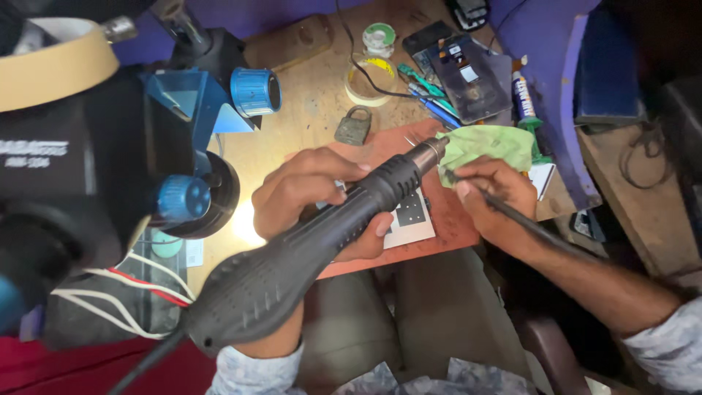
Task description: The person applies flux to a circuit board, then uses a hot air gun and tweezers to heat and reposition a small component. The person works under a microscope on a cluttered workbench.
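My left hand point(307, 197) grips a big black hot-air gun point(314, 241) by its barrel, its metal nozzle point(431, 152) pointing up and right toward a green cloth point(490, 143). My right hand point(493, 194) pinches a thin dark tool point(526, 219), its tip touching the edge of the cloth. Both hands hover over a reddish work mat point(446, 227). A small white stencil sheet with dark squares point(411, 216) lies on the mat under the gun.
A microscope with blue knobs point(190, 197) stands at left. On the wooden bench point(314, 110) lie a grey padlock point(353, 126), a tape roll point(369, 80), a solder spool point(379, 35), an opened phone point(468, 77), a blue pen and a tube point(523, 99).
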